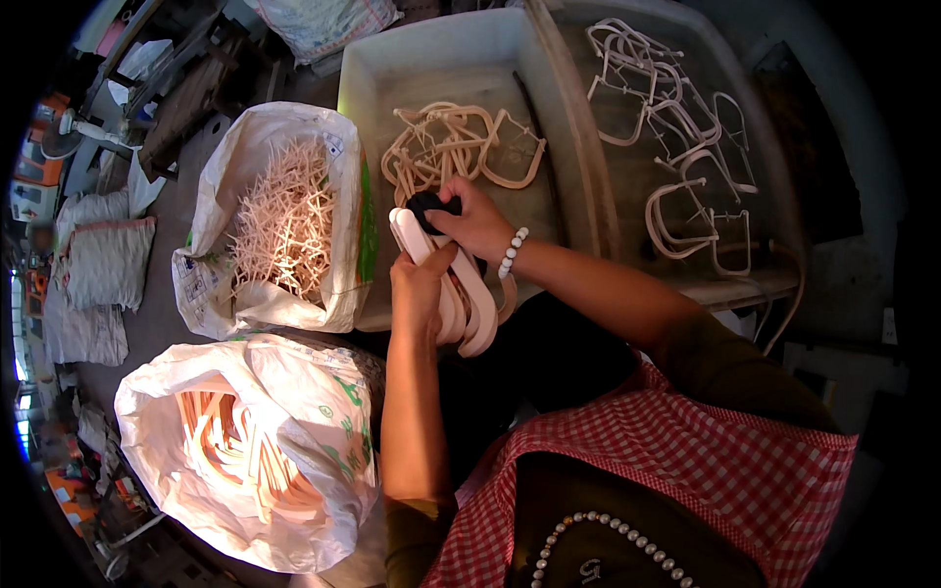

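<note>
My left hand [419,289] is wrapped round a bundle of pale pink curved plastic pieces [477,328], shaped like U-bent handles. They lie side by side, with rounded ends pointing up and away from me. At those upper ends my right hand [475,223] pinches a small black object [428,208], whose kind I cannot make out. It touches or nearly touches the bundle. Just beyond my hands, a loose heap of similar curved pieces [441,147] sits in a whitish plastic tub [436,39].
Left of the tub stands a woven sack [211,235] of thin pinkish sprues [284,220]. Nearer is another sack [323,421] with long curved strips [245,446]. A second tub [676,15] at the right holds several pale frames [676,108]. A dark rod [539,127] leans inside the first tub.
</note>
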A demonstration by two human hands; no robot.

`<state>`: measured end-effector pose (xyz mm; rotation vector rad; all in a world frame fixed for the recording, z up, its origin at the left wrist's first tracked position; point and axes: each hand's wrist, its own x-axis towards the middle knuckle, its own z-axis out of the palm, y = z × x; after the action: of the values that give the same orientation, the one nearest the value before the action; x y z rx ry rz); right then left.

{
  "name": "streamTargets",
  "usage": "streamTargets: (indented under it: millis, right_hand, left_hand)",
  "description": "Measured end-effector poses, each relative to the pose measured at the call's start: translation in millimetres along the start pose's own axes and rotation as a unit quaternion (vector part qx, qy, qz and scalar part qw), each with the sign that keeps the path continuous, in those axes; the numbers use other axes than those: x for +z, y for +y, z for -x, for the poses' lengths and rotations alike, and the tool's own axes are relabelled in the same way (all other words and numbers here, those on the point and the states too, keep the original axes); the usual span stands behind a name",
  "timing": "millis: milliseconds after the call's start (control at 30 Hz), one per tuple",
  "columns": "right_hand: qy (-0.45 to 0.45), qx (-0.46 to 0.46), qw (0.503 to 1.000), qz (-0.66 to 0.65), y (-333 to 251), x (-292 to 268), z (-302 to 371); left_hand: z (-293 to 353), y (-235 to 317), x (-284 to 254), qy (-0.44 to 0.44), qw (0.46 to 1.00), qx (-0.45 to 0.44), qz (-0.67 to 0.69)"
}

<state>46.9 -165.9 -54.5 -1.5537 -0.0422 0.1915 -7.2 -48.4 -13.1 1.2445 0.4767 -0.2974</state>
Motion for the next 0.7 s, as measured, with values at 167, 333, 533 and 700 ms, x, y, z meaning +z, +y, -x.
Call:
streamTargets:
  millis: [167,333,533,700]
  right_hand:
    - [-0.087,0.043,0.990,-0.106,-2.7,-9.0,11.3]
    - [0.006,0.007,1.000,0.000,-1.7,-1.4,5.3]
    - [-0.099,0.021,0.992,-0.069,6.2,-12.7,10.0]
    - [-0.005,0.025,0.998,-0.063,12.0,-34.2,7.4]
  left_hand:
    - [-1.4,-6.7,-8.5,-0.004,0.999,0.011,-0.039]
    - [0.2,-2.7,0.6,-0.002,1.000,0.003,-0.012]
    - [-1.7,-9.2,-7.5,-0.006,1.000,-0.006,-0.023]
    - [0.2,-4.7,-5.5,-0.008,0.999,-0.009,-0.036]
